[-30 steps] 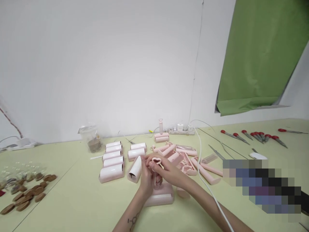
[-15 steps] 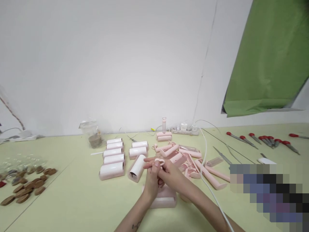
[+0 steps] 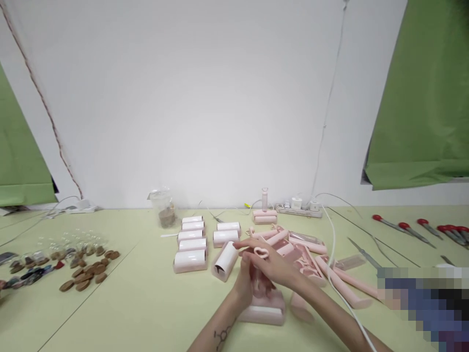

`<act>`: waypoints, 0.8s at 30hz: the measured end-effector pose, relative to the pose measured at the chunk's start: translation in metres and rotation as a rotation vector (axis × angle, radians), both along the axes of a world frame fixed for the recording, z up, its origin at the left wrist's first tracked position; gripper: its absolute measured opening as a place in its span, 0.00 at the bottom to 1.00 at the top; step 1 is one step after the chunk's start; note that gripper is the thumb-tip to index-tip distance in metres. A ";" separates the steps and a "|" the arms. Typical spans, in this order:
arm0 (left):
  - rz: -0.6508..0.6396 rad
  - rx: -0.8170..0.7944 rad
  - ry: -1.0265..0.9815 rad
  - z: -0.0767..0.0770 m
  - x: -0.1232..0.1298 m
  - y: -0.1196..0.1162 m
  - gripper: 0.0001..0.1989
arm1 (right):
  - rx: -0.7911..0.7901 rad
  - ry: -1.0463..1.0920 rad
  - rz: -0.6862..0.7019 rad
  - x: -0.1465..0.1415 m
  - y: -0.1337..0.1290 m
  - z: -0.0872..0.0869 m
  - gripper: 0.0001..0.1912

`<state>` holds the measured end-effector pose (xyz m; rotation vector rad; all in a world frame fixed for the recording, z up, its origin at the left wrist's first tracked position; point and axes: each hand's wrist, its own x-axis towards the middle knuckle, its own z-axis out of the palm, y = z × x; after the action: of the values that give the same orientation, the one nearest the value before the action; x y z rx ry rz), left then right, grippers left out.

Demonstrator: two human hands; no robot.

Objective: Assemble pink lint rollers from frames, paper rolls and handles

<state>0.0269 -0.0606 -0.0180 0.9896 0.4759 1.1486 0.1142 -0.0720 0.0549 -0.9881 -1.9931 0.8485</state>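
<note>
A pink plastic handle with a heart-shaped loop (image 3: 261, 253) sticks up between my two hands; its lower part is mostly hidden. My left hand (image 3: 245, 283) wraps round it from the left, fingers largely out of sight. From above and the right, my right hand (image 3: 276, 264) grips it, some fingers stretched leftward. Just below them lies a pink lint roller case (image 3: 263, 315) with a white strip. A white paper roll in a pink holder (image 3: 225, 260) lies left of my fingertips. Several loose pink handles and covers (image 3: 311, 261) are heaped to the right.
White rolls in pink holders (image 3: 190, 260) line up at left. A finished-looking pink roller stands upright (image 3: 264, 199) by the power strip (image 3: 298, 210). A white cable (image 3: 331, 259) crosses my right forearm. Red-handled tools (image 3: 406, 228), cork discs (image 3: 86, 275) and a plastic tub (image 3: 163, 208) lie around.
The view has swung left, so the table's contents sit further right. My hands stay together on the pink handle; the right hand's fingers have loosened and spread over it.
</note>
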 end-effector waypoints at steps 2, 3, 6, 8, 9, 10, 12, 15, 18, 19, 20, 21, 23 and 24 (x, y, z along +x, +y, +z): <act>0.048 -0.036 0.045 -0.003 0.002 -0.001 0.33 | -0.053 -0.007 0.026 -0.002 -0.001 -0.003 0.18; 0.071 -0.055 0.065 -0.005 0.003 -0.002 0.33 | -0.121 -0.024 0.044 -0.002 -0.002 -0.003 0.20; 0.103 -0.081 0.090 -0.004 0.003 -0.006 0.33 | -0.381 -0.117 0.050 -0.003 -0.004 0.002 0.22; 0.112 -0.100 0.107 -0.001 0.003 -0.009 0.33 | -0.468 -0.199 0.042 -0.004 -0.006 0.008 0.21; 0.116 -0.108 0.110 0.000 0.003 -0.010 0.32 | -0.482 -0.245 0.042 -0.005 -0.006 0.011 0.21; 0.124 -0.117 0.109 0.001 0.003 -0.011 0.31 | -0.484 -0.286 0.047 -0.006 -0.006 0.014 0.21; 0.148 -0.128 0.094 0.001 0.004 -0.013 0.30 | -0.478 -0.336 0.048 -0.008 -0.005 0.017 0.21; 0.157 -0.120 0.077 -0.002 0.005 -0.013 0.30 | -0.429 -0.345 0.027 -0.011 -0.004 0.018 0.20; 0.122 -0.067 0.118 -0.005 0.003 -0.012 0.30 | -0.419 -0.292 0.067 -0.009 -0.004 0.015 0.17; 0.109 -0.038 0.137 -0.005 0.002 -0.011 0.30 | -0.445 -0.252 0.082 -0.007 -0.004 0.014 0.16; 0.098 -0.006 0.153 -0.005 0.000 -0.010 0.31 | -0.466 -0.202 0.090 -0.005 -0.006 0.012 0.16; 0.088 0.029 0.163 -0.004 -0.001 -0.010 0.31 | -0.468 -0.146 0.084 -0.002 -0.007 0.009 0.16; 0.074 0.091 0.169 -0.003 -0.002 -0.009 0.32 | -0.389 -0.045 0.038 0.004 -0.011 0.002 0.16; 0.068 0.118 0.172 -0.003 -0.003 -0.009 0.33 | -0.308 -0.008 0.004 0.007 -0.013 -0.002 0.14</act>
<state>0.0240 -0.0699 -0.0208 1.1888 0.5875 1.1684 0.1208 -0.0845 0.0529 -1.1591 -1.9064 1.1794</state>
